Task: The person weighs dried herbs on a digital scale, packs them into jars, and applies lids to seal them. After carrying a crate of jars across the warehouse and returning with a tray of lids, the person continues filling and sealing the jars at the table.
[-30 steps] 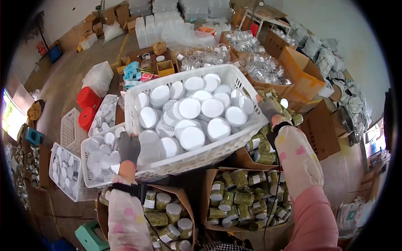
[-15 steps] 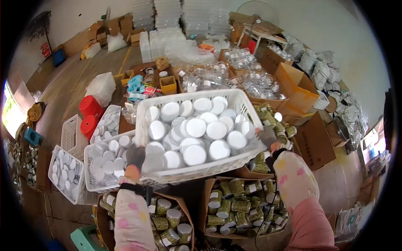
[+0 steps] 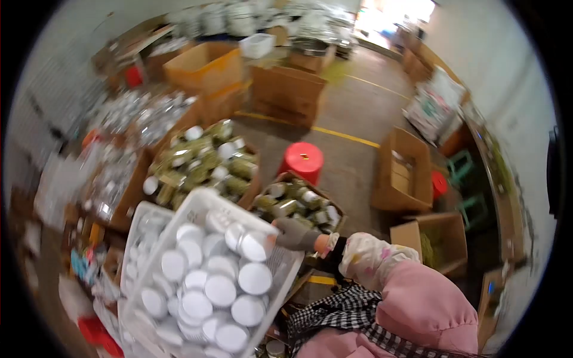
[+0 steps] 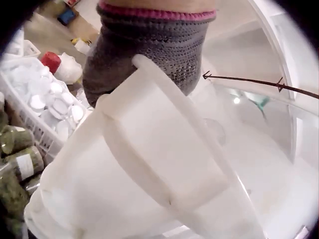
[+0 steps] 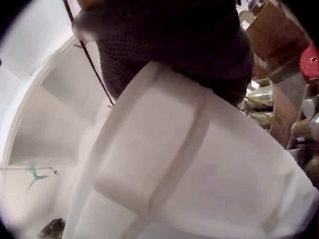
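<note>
A white plastic basket [image 3: 288,286] full of round white lids [image 3: 197,304] fills the lower left of the head view, turned at an angle. On its right rim my gloved right hand [image 3: 296,234] grips the edge; in the right wrist view that hand [image 5: 174,47] is wrapped over the basket's rim [image 5: 154,134]. My left hand [image 4: 149,52], in a dark knitted glove, holds the opposite rim [image 4: 159,124] in the left wrist view, while the head view does not show it. Beneath the right hand sits a box of jars [image 3: 298,203] with green contents.
Beyond the basket stands a larger box of green-filled jars [image 3: 203,161], with clear empty jars [image 3: 116,179] to its left. A red stool [image 3: 301,158] is on the floor ahead. Open cardboard boxes [image 3: 403,173] and a white sack [image 3: 439,101] line the right side.
The head view has swung to the right, toward the boxes and floor there. The basket of lids has come along in both hands, and the left hand has left the head view.
</note>
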{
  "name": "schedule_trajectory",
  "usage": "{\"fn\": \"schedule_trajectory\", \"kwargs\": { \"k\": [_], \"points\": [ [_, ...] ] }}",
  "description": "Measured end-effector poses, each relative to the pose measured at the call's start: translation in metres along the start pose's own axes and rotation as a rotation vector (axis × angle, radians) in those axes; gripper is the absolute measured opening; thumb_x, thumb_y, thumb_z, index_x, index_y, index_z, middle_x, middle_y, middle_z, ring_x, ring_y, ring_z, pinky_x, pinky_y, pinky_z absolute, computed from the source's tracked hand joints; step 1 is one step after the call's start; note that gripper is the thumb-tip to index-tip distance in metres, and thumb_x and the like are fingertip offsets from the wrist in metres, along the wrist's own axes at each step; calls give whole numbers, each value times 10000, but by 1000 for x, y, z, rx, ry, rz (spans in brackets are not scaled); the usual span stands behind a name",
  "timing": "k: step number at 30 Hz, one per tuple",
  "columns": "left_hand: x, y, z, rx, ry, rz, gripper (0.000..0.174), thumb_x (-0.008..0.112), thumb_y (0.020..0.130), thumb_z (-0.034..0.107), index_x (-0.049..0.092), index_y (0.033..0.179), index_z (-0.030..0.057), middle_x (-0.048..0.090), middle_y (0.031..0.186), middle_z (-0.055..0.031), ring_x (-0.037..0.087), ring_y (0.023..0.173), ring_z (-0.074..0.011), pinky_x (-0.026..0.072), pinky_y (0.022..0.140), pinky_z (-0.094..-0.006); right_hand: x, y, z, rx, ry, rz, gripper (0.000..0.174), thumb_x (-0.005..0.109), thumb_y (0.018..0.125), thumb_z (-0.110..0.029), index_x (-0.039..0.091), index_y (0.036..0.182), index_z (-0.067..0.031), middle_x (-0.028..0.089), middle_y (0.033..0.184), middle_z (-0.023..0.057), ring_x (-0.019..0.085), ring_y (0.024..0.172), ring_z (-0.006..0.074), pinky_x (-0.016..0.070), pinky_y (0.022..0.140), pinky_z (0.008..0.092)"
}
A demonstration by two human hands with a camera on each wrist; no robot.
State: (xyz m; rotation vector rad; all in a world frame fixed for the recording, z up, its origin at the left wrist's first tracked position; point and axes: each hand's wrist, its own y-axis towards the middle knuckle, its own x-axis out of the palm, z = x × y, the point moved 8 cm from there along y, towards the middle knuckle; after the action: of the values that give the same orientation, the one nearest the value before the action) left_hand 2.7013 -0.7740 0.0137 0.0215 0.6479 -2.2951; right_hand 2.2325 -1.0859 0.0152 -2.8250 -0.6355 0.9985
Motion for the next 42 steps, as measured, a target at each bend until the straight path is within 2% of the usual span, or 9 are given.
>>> {"fn": "schedule_trajectory", "kwargs": {
  "k": [5,12,16,22,27,36,38,40,42],
  "points": [
    [151,-45,13,19,73,-200,383,583,856,125,590,1227,33,629,1008,-99,621,835,-203,532,660,-336,-75,-108,108,97,62,-6,396,636,856,-319,669,1064,17,674,1030,261,642,999,410,498,878,450],
    [379,-150,29,84,210,-445,356,587,865,126,588,1207,27,629,979,-93,617,795,-195,525,631,-333,-212,-268,283,255,96,202,385,649,838,-312,677,1055,5,658,1102,263,625,1055,415,488,919,455],
    [491,-211,29,96,275,-596,341,590,870,127,588,1196,24,629,962,-89,615,772,-191,521,615,-332,-301,-365,336,386,178,379,373,651,833,-289,659,1074,-5,658,1077,254,625,1042,406,490,904,445],
    [608,-266,27,124,363,-757,319,594,878,128,586,1179,20,630,937,-84,612,738,-184,514,590,-329,-379,-475,387,517,249,674,363,655,856,-300,628,1079,-14,612,1083,241,606,1049,391,479,913,438],
    [683,-262,16,107,389,-840,301,597,885,128,585,1164,16,630,916,-79,610,710,-179,509,569,-327,-431,-509,417,605,227,814,364,649,872,-308,606,1064,-2,588,1065,250,596,1025,411,472,910,444],
    [819,-191,18,158,463,-935,271,603,897,130,583,1139,9,631,878,-71,605,658,-169,499,532,-323,-504,-503,487,669,359,1051,319,664,865,-219,604,1077,12,640,1010,215,635,928,343,495,855,413],
    [850,-170,16,183,491,-968,265,605,900,130,583,1133,7,631,870,-69,604,647,-167,497,523,-322,-505,-499,498,745,343,1069,291,692,863,-204,611,1080,-28,660,966,112,617,906,204,502,839,358],
    [885,-151,12,214,518,-1001,258,606,902,131,583,1127,6,631,861,-67,603,636,-165,495,515,-321,-518,-489,500,771,385,1095,292,688,869,-208,616,1086,-26,665,965,112,618,904,205,503,839,358],
    [928,-153,11,253,546,-1037,252,607,905,131,582,1122,4,631,853,-66,602,624,-162,493,507,-320,-537,-486,519,823,372,1075,335,666,858,-220,602,1080,23,637,1014,221,634,932,351,492,861,419]
  ]
}}
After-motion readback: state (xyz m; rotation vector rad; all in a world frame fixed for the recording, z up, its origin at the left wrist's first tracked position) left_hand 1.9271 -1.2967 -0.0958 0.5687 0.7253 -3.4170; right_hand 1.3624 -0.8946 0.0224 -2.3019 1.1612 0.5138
